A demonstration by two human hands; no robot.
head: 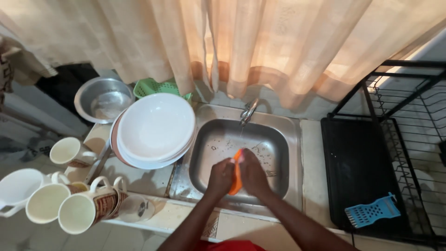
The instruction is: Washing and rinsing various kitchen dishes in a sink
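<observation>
Head view: over the steel sink (204, 153), under its tap (248, 111), the left hand (220, 176) and right hand (253, 174) close around an orange item (237, 179), perhaps a peeler, keeping drips in the basin. Stacked white bowls (155, 125) wait left of the sink, on the desk.
</observation>
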